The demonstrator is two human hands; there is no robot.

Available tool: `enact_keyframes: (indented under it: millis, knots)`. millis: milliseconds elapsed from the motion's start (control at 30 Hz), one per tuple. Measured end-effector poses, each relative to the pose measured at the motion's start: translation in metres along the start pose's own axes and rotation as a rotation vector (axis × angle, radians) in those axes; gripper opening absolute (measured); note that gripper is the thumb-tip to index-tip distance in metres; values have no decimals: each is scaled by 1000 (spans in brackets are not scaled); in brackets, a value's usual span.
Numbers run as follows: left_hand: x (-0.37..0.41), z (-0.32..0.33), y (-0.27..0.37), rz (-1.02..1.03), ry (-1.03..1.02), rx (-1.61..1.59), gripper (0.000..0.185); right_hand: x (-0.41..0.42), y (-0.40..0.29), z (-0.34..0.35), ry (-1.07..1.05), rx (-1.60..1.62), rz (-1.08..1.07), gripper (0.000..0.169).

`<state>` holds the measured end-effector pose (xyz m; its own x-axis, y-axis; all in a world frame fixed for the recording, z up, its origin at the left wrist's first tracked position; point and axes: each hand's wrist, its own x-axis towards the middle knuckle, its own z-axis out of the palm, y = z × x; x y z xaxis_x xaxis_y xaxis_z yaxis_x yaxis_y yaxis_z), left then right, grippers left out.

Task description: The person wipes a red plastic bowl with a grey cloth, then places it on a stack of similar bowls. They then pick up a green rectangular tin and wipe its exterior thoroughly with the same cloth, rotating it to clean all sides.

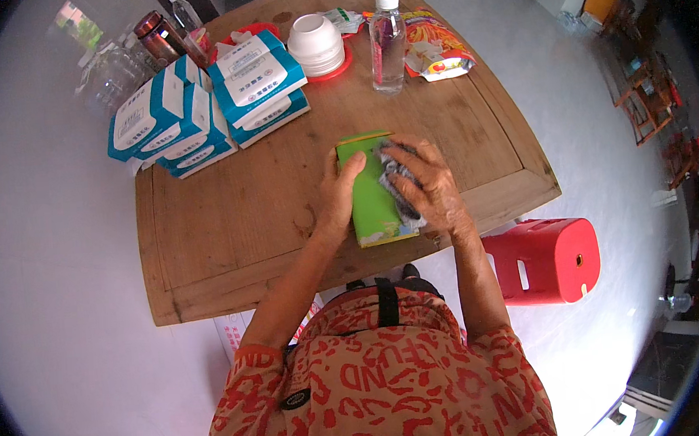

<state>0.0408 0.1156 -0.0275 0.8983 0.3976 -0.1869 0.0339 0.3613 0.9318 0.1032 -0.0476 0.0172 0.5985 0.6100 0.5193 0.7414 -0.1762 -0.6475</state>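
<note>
A green box (pixel 370 198) with a yellow edge lies near the front of the wooden table (pixel 253 225), and a patch of printed picture shows at its near end. My left hand (pixel 341 188) grips its left side, the thumb resting on the top face. In my right hand (pixel 429 182) is a crumpled grey cloth (pixel 406 205), pressed against the right part of the box. The cloth partly hides that side, and the fingers of my left hand are hidden behind the box's edge.
Stacked tissue packs (pixel 163 121) and more tissue packs (pixel 261 78) occupy the table's left. Farther back are white bowls (pixel 314 41), a water bottle (pixel 387 45), an orange snack bag (pixel 437 42) and a brown flask (pixel 160 37). A red stool (pixel 547 259) stands right of the table.
</note>
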Motion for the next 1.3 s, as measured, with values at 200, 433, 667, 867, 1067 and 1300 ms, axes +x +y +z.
enact_keyframes:
  millis: [200,433,667,867,1067,1300]
  knots:
    - [-2,1,-1,10,91,17,57,-8,-10,-9,-114,-36,-99,36]
    - [0,7,4,-22,109,27,60,-6,-11,-12,-187,-90,-103,36]
    - [4,8,4,-38,118,53,60,15,20,4,-31,-60,-19,36]
    - [-2,12,15,-42,141,110,57,10,5,-4,-137,-94,-42,39]
    - [7,2,-2,14,79,25,56,-12,-24,-6,-262,-167,-220,42]
    - [2,8,4,-6,89,-45,57,-10,-21,1,-179,-87,-118,40]
